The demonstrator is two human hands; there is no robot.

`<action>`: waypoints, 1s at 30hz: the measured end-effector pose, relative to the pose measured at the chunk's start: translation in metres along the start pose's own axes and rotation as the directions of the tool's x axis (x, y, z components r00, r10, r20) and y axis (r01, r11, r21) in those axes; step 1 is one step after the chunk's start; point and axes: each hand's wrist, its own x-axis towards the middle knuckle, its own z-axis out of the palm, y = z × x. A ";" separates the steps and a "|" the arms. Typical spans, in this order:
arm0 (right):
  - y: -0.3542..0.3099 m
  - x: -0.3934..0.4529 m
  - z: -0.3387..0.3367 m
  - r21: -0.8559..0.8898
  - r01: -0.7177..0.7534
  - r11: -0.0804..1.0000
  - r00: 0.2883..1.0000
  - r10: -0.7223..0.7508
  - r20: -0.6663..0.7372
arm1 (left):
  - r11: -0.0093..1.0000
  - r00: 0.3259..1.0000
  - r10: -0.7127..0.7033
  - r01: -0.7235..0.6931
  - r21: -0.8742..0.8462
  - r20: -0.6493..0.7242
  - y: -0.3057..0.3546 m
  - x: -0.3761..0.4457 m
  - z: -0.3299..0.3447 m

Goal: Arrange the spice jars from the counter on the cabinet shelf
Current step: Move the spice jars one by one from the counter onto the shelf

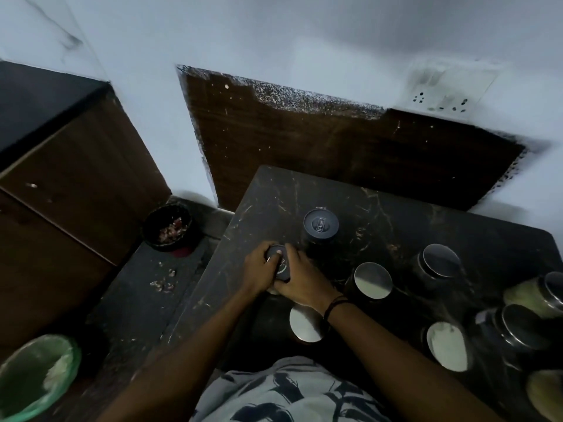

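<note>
Both hands wrap one small dark-lidded spice jar (279,263) near the left edge of the dark marbled counter (380,202). My left hand (259,271) grips its left side with the thumb on the lid; my right hand (300,280) holds its right side. Just behind it stands a taller jar with a dark blue lid (320,225). Several steel-lidded jars stand to the right: one (373,280) beside my right wrist, one (305,322) under my forearm, another (441,260) further back.
More jars crowd the counter's right edge, some with greenish contents (539,295). A dark wooden cabinet (70,193) stands at the left. On the floor sit a black bin with scraps (169,228) and a green-lined bin (36,376). A wall socket (441,95) is at upper right.
</note>
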 end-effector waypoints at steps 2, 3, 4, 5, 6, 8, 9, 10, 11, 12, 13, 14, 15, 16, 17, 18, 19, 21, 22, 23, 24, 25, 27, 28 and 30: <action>0.005 0.002 0.006 -0.037 0.021 0.999 1.000 -0.020 0.016 | 0.999 1.000 -0.024 0.024 -0.035 -0.008 0.000 0.001 0.002; 0.006 0.003 0.010 -0.057 0.019 0.998 1.000 -0.019 -0.004 | 0.998 0.999 -0.036 0.035 -0.049 -0.003 0.001 0.001 0.004; 0.006 0.003 0.014 -0.065 0.012 0.998 0.999 -0.014 -0.041 | 0.997 0.999 -0.045 0.045 -0.066 0.000 0.002 0.000 0.004; 0.006 0.004 0.018 -0.046 -0.002 0.999 0.997 -0.002 -0.083 | 0.995 0.999 -0.049 0.049 -0.088 -0.001 0.004 0.000 0.005; 0.005 0.006 0.018 0.003 -0.017 1.000 0.994 0.017 -0.110 | 0.992 0.998 -0.056 0.055 -0.114 -0.012 0.006 0.000 0.004; 0.003 0.009 0.014 0.150 -0.025 0.988 0.990 0.045 -0.133 | 0.975 0.994 -0.098 0.085 -0.203 -0.052 0.013 0.002 0.000; 0.003 0.011 0.009 0.225 -0.011 0.974 0.986 0.047 -0.157 | 0.955 0.989 -0.129 0.106 -0.277 -0.067 0.017 0.004 -0.004; 0.002 0.012 0.004 0.299 0.017 0.954 0.981 0.042 -0.189 | 0.924 0.983 -0.169 0.131 -0.359 -0.077 0.023 0.006 -0.010; 0.001 0.013 -0.002 0.392 0.056 0.918 0.975 0.034 -0.218 | 0.885 0.973 -0.215 0.158 -0.438 -0.084 0.028 0.008 -0.015; -0.001 0.012 -0.010 0.511 0.091 0.855 0.972 0.035 -0.232 | 0.840 0.962 -0.259 0.180 -0.513 -0.086 0.032 0.010 -0.021; -0.003 0.011 -0.017 0.639 0.108 0.761 0.973 0.052 -0.226 | 0.797 0.955 -0.286 0.190 -0.573 -0.081 0.036 0.012 -0.027; -0.005 0.009 -0.024 0.746 0.108 0.657 0.974 0.080 -0.211 | 0.773 0.956 -0.287 0.190 -0.605 -0.066 0.038 0.012 -0.032; -0.006 0.008 -0.031 0.820 0.107 0.562 0.974 0.106 -0.200 | 0.765 0.962 -0.270 0.186 -0.617 -0.045 0.039 0.011 -0.037; -0.006 0.008 -0.037 0.870 0.105 0.482 0.973 0.133 -0.191 | 0.762 0.968 -0.249 0.183 -0.621 -0.019 0.040 0.010 -0.040; -0.006 0.008 -0.041 0.905 0.104 0.412 0.971 0.155 -0.182 | 0.757 0.973 -0.230 0.181 -0.628 0.004 0.040 0.008 -0.042; -0.005 0.009 -0.044 0.931 0.103 0.350 0.969 0.175 -0.173 | 0.751 0.977 -0.212 0.181 -0.635 0.026 0.039 0.006 -0.043; -0.004 0.010 -0.045 0.949 0.102 0.297 0.968 0.192 -0.164 | 0.739 0.979 -0.198 0.180 -0.649 0.046 0.039 0.004 -0.042; -0.004 0.009 -0.045 0.969 0.097 0.226 0.965 0.216 -0.147 | 0.701 0.980 -0.179 0.192 -0.687 0.091 0.040 -0.001 -0.040; -0.004 0.008 -0.044 0.975 0.090 0.204 0.965 0.225 -0.136 | 0.683 0.978 -0.171 0.202 -0.701 0.115 0.041 -0.004 -0.039; -0.003 0.008 -0.042 0.979 0.085 0.183 0.965 0.229 -0.127 | 0.663 0.975 -0.171 0.218 -0.716 0.139 0.041 -0.007 -0.036; -0.002 0.007 -0.040 0.984 0.079 0.157 0.966 0.232 -0.115 | 0.634 0.969 -0.183 0.246 -0.733 0.167 0.042 -0.009 -0.034; -0.001 0.006 -0.038 0.989 0.070 0.132 0.967 0.235 -0.100 | 0.599 0.961 -0.196 0.277 -0.751 0.197 0.044 -0.011 -0.033; -0.002 0.004 -0.033 0.996 0.042 0.080 0.966 0.251 -0.061 | 0.538 0.939 -0.222 0.342 -0.771 0.262 0.047 -0.016 -0.030; -0.004 0.003 -0.031 0.998 0.033 0.057 0.964 0.262 -0.047 | 0.519 0.930 -0.231 0.365 -0.772 0.284 0.047 -0.017 -0.030; -0.006 0.002 -0.031 0.999 0.026 0.042 0.960 0.277 -0.036 | 0.508 0.927 -0.237 0.373 -0.777 0.290 0.050 -0.017 -0.030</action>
